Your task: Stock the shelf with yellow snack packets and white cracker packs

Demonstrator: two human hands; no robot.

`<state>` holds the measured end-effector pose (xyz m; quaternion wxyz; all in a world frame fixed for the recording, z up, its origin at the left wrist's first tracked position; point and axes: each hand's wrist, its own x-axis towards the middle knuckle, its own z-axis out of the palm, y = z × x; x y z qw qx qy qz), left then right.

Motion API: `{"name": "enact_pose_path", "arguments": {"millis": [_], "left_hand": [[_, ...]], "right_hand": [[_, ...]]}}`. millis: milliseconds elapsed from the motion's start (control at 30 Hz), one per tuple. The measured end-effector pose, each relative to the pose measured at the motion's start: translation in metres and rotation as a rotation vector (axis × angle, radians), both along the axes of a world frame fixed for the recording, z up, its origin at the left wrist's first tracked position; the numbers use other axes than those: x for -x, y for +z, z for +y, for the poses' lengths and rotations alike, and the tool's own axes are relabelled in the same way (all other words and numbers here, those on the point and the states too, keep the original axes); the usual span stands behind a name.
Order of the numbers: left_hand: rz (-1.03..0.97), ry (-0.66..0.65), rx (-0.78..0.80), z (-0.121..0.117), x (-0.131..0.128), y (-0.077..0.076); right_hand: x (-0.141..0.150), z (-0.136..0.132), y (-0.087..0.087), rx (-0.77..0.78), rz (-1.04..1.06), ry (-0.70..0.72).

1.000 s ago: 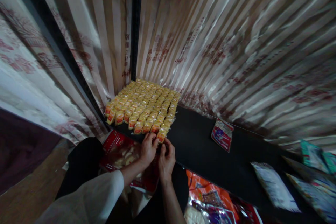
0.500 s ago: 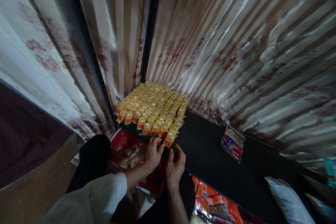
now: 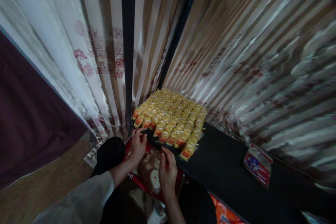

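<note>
Both hands (image 3: 138, 146) (image 3: 168, 170) unclenched by front edge of black shelf (image 3: 220, 157), bare stretch right of yellow packets (image 3: 174, 115)

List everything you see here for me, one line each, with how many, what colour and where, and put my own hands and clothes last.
wrapped snack packets: dozens, yellow with red-orange labels, rows on the shelf
shelf: one, black, beyond the hands
foil-like pouch: one, red and purple, shelf's right part
pouch: one, pale, lower right edge, cut off
basket: one, red, below the hands
round pieces: several, pale, in the basket
bag: one, orange, bottom right
posts: two, dark, behind the shelf's left end
sheeting: panel count unclear, pale with reddish prints, background
cloth: one, dark purple, far left
floor: brown, lower left
sleeve: one, whitish, left arm
trouser legs: two, black, bottom
left hand, right hand: bare, above basket
</note>
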<state>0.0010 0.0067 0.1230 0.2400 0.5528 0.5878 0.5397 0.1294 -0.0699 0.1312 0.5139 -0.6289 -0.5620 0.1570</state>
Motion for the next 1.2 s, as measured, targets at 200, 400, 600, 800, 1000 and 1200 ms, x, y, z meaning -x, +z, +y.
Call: {"name": "enact_pose_path", "arguments": {"millis": [200,400,600,800,1000,1200], "left_hand": [[0.076,0.001,-0.066,0.02,0.029,-0.004],[0.186,-0.086,0.075,0.03,0.038,-0.007],[0.231,-0.129,0.123,0.037,0.036,0.0],[0.33,-0.107,0.205,0.04,0.033,0.01],[0.298,-0.057,0.176,0.048,0.025,0.004],[0.288,-0.091,0.135,0.047,0.026,-0.001]], "right_hand": [[0.045,0.037,0.003,0.012,-0.011,0.133],[0.067,0.079,-0.006,0.012,-0.049,0.139],[0.068,0.091,-0.009,0.025,-0.083,0.112],[0.068,0.087,-0.005,0.038,-0.103,0.089],[0.068,0.086,-0.007,0.035,-0.093,0.086],[0.07,0.083,-0.005,0.021,-0.102,0.077]]}}
